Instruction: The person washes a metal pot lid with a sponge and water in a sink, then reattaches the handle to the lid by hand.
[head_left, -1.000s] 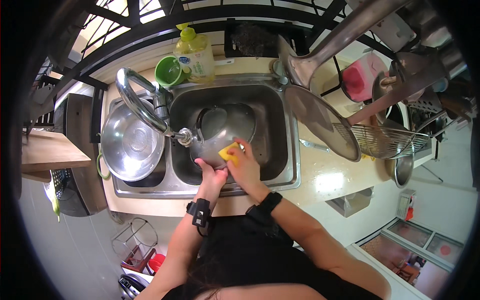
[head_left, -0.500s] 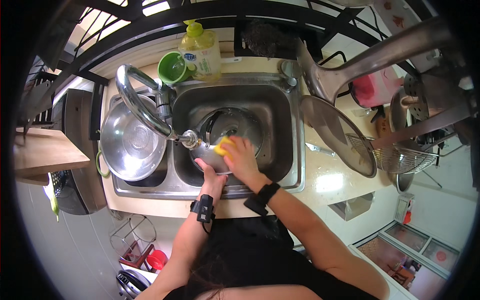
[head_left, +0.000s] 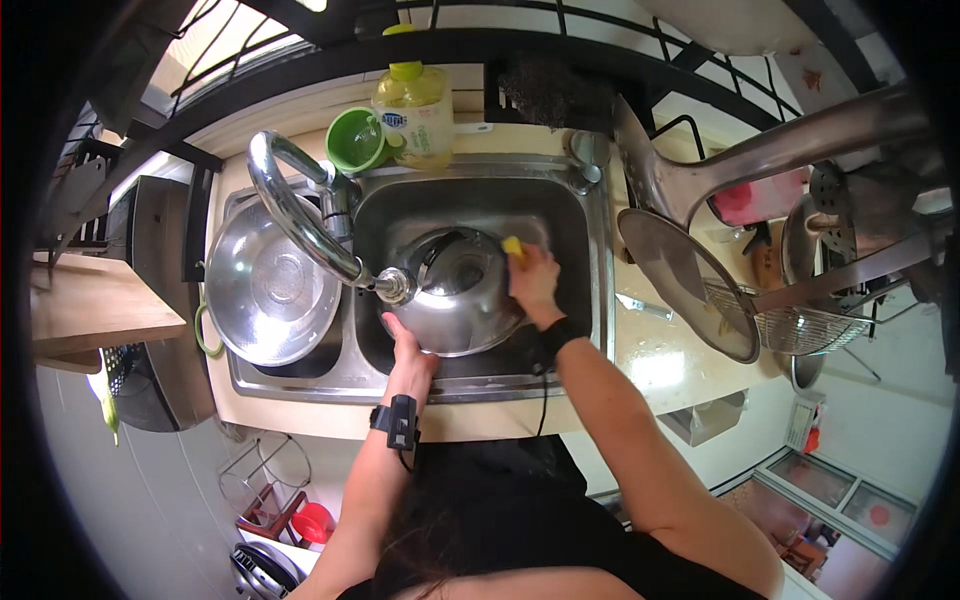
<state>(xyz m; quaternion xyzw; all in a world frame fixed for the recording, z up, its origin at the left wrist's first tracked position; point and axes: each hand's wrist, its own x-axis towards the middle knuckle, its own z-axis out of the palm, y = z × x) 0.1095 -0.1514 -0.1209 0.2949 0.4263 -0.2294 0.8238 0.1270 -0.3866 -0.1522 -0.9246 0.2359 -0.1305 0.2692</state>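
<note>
While the left hand (head_left: pixel 408 358) braces the near-left rim of the metal lid (head_left: pixel 450 325) in the sink (head_left: pixel 490 192), presumably against sliding, thumb extended, other fingers too hidden to tell, the right hand (head_left: pixel 535 282) pinches a yellow sponge (head_left: pixel 513 246) by the lid's right edge

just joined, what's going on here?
Two bare hands are at work in a steel sink. The right hand holds a yellow sponge at the right edge of a shiny round metal piece, while the left hand is at its near-left edge. The faucet reaches over from the left; no running water is discernible. A wide metal bowl sits over the smaller basin.
</note>
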